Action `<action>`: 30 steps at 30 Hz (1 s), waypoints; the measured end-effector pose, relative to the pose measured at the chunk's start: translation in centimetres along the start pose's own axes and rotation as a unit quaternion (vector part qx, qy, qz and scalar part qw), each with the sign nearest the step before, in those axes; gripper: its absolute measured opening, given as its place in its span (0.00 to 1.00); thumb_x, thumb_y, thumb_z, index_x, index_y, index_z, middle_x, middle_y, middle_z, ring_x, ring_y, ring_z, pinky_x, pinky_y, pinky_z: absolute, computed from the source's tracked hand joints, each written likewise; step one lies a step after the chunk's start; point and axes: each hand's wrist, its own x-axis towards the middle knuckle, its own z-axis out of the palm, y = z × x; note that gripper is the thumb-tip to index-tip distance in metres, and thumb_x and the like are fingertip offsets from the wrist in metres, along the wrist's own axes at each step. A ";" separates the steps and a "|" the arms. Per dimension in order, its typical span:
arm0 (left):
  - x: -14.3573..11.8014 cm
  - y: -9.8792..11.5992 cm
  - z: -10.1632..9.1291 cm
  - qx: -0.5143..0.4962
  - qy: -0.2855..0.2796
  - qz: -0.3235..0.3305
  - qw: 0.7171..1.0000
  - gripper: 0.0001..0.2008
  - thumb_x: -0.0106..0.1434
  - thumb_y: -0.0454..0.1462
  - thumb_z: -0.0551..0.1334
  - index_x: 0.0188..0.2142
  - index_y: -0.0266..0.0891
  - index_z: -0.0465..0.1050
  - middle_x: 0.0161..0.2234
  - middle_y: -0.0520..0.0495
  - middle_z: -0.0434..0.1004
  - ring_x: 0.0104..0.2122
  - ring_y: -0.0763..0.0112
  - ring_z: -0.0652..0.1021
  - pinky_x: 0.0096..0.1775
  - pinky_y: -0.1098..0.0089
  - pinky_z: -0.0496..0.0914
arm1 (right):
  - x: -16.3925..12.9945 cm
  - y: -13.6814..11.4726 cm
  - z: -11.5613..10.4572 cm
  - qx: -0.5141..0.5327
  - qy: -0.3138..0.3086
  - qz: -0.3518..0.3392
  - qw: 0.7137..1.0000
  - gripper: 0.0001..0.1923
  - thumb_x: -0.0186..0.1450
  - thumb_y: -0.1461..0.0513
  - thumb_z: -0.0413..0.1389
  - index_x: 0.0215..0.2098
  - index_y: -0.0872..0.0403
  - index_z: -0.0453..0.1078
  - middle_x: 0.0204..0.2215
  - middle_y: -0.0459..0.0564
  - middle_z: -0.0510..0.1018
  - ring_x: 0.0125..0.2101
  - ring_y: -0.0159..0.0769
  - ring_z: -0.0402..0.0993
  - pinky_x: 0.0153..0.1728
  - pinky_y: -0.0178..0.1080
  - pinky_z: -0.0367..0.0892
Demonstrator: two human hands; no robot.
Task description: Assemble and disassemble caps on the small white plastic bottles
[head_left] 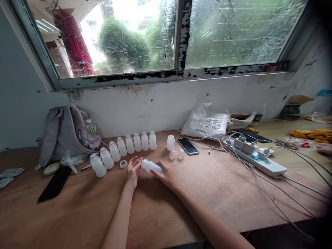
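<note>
A translucent white baby bottle (151, 166) lies nearly sideways above the table, its neck toward the left. My right hand (165, 174) is closed around its body. At the neck end, my left hand (134, 168) has its fingers pinched on a small clear piece, too small to make out. Just left of that hand, a white ring (123, 164) rests on the table. A curved row of several capped baby bottles (114, 151) stands behind and to the left. An uncapped bottle (170, 142) stands upright at the back, with two clear caps (176, 154) in front of it.
A smartphone (188, 146) lies right of the caps. Farther right, a power strip (256, 157) with chargers trails cables across the table (207, 200). A silver plastic bag (204, 122) sits against the wall. At left are a grey backpack (66, 128) and a black flat case (55, 184).
</note>
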 end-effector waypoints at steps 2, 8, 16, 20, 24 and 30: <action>-0.2 0.0 0.2 -0.008 -0.013 -0.016 1.000 0.21 0.47 0.39 0.67 0.39 0.38 0.62 0.39 0.43 0.73 0.38 0.69 0.74 0.41 0.70 0.65 | -0.1 0.0 0.2 -0.018 0.026 -0.016 0.999 0.14 0.56 0.54 0.54 0.35 0.54 0.65 0.31 0.50 0.73 0.31 0.36 0.70 0.31 0.35 0.64; -0.7 0.1 0.6 0.018 -0.054 -0.056 0.997 0.24 0.46 0.40 0.68 0.41 0.38 0.62 0.32 0.46 0.75 0.31 0.72 0.75 0.37 0.72 0.66 | -0.2 -0.6 0.0 0.022 0.028 0.004 0.999 0.13 0.55 0.53 0.55 0.32 0.54 0.65 0.28 0.48 0.73 0.28 0.35 0.69 0.29 0.35 0.64; -1.5 1.1 1.2 -0.015 -0.100 -0.039 0.994 0.28 0.44 0.40 0.69 0.45 0.40 0.62 0.37 0.45 0.73 0.35 0.68 0.75 0.38 0.70 0.67 | 0.2 -1.3 -0.7 0.280 -0.084 0.234 0.927 0.17 0.55 0.48 0.51 0.28 0.55 0.62 0.17 0.42 0.67 0.13 0.27 0.60 0.09 0.29 0.51; -1.5 0.9 1.3 -0.054 -0.118 -0.044 0.991 0.25 0.47 0.40 0.67 0.45 0.40 0.63 0.40 0.43 0.73 0.39 0.66 0.74 0.41 0.68 0.66 | -0.2 -1.5 -0.3 0.215 -0.047 0.180 0.959 0.16 0.57 0.49 0.51 0.30 0.54 0.63 0.21 0.45 0.70 0.18 0.31 0.65 0.15 0.31 0.58; -1.6 0.2 1.5 -0.088 -0.093 -0.096 0.987 0.23 0.52 0.45 0.62 0.46 0.39 0.64 0.43 0.41 0.72 0.42 0.63 0.73 0.42 0.65 0.66 | -1.2 -2.0 0.6 0.026 0.018 0.008 0.999 0.15 0.54 0.54 0.55 0.36 0.53 0.64 0.34 0.51 0.72 0.33 0.39 0.69 0.33 0.38 0.65; -1.5 -1.4 1.6 -0.025 0.046 -0.060 0.997 0.14 0.47 0.40 0.64 0.31 0.33 0.72 0.31 0.42 0.77 0.35 0.61 0.76 0.37 0.66 0.68 | -2.0 -2.8 1.4 -0.010 -0.021 -0.021 1.000 0.12 0.57 0.55 0.53 0.36 0.53 0.62 0.33 0.52 0.73 0.32 0.39 0.70 0.32 0.38 0.64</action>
